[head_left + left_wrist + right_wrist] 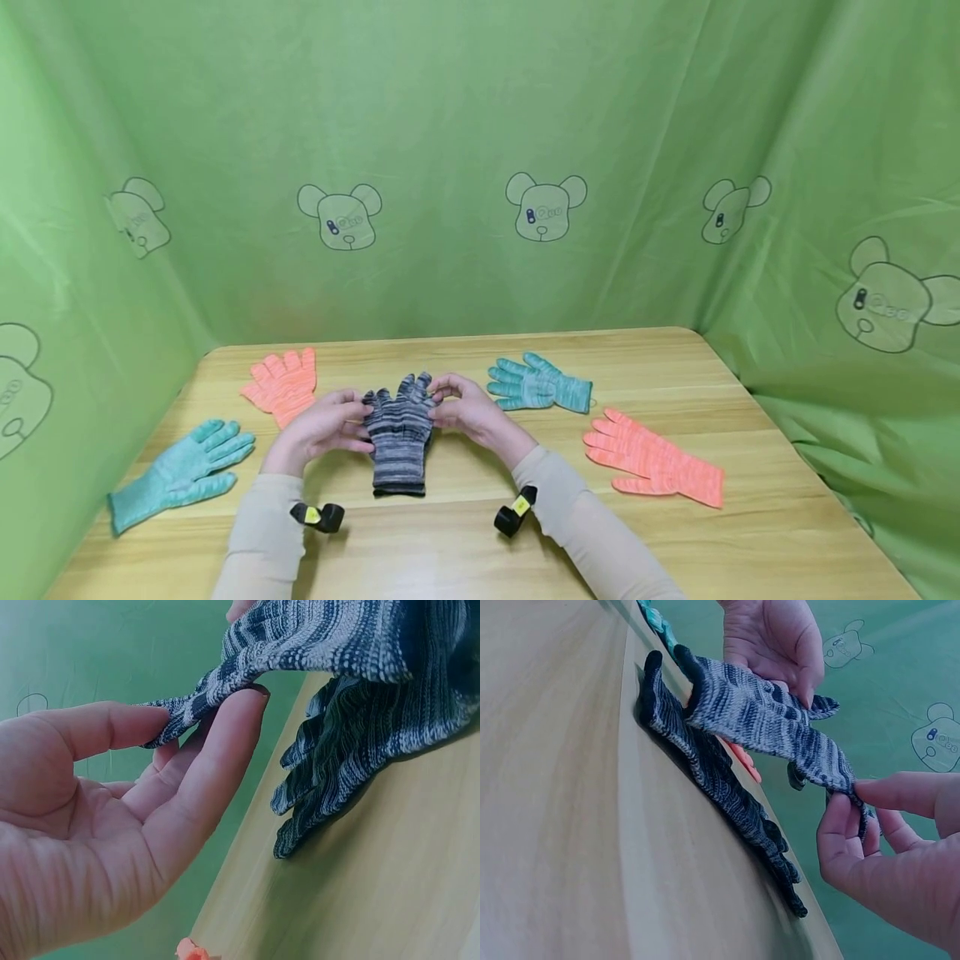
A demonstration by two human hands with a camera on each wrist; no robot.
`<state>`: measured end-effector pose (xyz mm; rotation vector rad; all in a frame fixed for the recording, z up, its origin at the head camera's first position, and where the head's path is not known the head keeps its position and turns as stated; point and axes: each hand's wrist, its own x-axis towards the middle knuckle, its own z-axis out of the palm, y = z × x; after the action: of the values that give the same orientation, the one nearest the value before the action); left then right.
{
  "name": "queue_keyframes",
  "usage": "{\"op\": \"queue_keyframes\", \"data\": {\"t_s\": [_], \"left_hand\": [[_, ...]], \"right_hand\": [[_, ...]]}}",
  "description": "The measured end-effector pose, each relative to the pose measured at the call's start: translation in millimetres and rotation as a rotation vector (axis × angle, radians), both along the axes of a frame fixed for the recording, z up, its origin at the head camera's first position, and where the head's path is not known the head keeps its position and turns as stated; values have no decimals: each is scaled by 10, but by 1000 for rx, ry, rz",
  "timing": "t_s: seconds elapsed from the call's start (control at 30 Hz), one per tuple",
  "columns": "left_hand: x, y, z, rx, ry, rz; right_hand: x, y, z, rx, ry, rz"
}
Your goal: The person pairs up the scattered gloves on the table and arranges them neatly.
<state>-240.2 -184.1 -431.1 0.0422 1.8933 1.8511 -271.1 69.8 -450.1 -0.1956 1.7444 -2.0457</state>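
A dark grey and white striped knit glove (401,429) is held up between both hands, its fingers pointing to the far side and its cuff toward me. My left hand (326,425) pinches a fingertip of it between thumb and fingers, seen close in the left wrist view. On the other side, my right hand (474,410) pinches another finger end of this glove. Under it a second glove of the same striped knit (697,761) lies on the wooden table (562,795), mostly hidden from the head view.
An orange glove (285,387) and a teal glove (183,471) lie at the left. Toward the right are another teal glove (538,385) and another orange glove (656,460). Green curtains (450,275) with printed bear heads surround the table's back and sides.
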Motion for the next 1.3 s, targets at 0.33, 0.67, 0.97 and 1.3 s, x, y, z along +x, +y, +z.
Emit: {"op": "queue_keyframes", "data": {"t_s": [0.33, 0.67, 0.97, 1.3], "left_hand": [[-12, -27, -39, -53, 3, -2], [-16, -3, -66, -81, -15, 4], [-14, 16, -111, -129, -25, 39], [-20, 16, -156, -162, -48, 66]], "right_hand": [[-23, 8, -17, 15, 23, 45], [-9, 19, 6, 63, 28, 59], [-19, 24, -27, 102, 34, 60], [-44, 52, -67, 138, 40, 85]]}}
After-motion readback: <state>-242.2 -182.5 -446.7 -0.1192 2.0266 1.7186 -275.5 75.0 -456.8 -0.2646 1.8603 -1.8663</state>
